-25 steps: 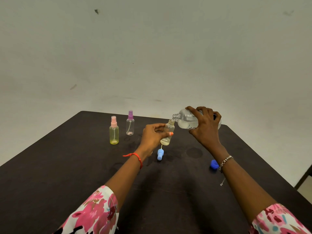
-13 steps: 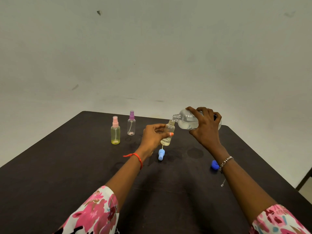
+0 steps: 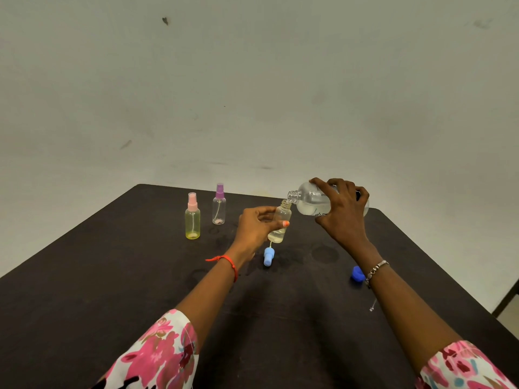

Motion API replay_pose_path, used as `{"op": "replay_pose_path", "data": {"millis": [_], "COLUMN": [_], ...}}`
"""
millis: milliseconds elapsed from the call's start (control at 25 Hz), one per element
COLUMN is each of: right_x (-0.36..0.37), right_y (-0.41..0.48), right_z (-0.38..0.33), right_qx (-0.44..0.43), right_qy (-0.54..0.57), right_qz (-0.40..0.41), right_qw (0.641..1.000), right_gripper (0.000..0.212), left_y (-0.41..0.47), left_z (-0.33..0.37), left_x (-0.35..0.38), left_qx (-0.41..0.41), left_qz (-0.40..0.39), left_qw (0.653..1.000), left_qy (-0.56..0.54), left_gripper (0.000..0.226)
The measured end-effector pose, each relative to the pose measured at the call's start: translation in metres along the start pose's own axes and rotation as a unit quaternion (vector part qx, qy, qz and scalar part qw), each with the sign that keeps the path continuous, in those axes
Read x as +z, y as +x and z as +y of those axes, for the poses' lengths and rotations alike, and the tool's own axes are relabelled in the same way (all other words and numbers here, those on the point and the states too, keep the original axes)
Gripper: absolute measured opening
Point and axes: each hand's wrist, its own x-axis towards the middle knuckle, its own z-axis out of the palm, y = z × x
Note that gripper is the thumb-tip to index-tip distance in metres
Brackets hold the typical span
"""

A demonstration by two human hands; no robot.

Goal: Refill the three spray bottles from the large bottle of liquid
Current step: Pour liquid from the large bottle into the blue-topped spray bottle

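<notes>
My left hand (image 3: pixel 257 224) grips a small clear spray bottle (image 3: pixel 280 220) with its top off, held just above the table and holding a little pale liquid at its bottom. My right hand (image 3: pixel 341 213) holds the large clear bottle (image 3: pixel 309 200) tipped on its side, its open mouth right over the small bottle's neck. The blue spray top (image 3: pixel 268 256) lies on the table below the small bottle. A yellow bottle with a pink spray top (image 3: pixel 192 217) and a clear bottle with a purple spray top (image 3: pixel 219 205) stand upright at the back left.
A dark blue cap (image 3: pixel 357 273) lies on the dark table (image 3: pixel 112 276) beside my right wrist. A small silver pin-like item (image 3: pixel 373 306) lies near my right forearm. The table's far edge meets a plain wall; its right edge drops off near a dark chair part (image 3: pixel 508 299).
Both hands hold nearly the same pose. The large bottle stays tipped over the small bottle's neck, with no clear shift.
</notes>
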Motion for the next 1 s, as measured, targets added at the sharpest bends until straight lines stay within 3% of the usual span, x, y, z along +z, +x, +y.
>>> {"op": "replay_pose_path", "data": {"millis": [1000], "right_x": [-0.0026], "right_y": [0.0042], "right_z": [-0.0021], "right_qx": [0.0], "right_qy": [0.012], "right_qz": [-0.015], "right_qw": [1.0], "right_gripper": [0.07], "left_y": [0.0005], "left_z": [0.0014], "left_x": [-0.0024], "left_qx": [-0.003], "left_qz": [0.001], "left_qw": [1.0], "left_qy": [0.002], "left_gripper": [0.043]}}
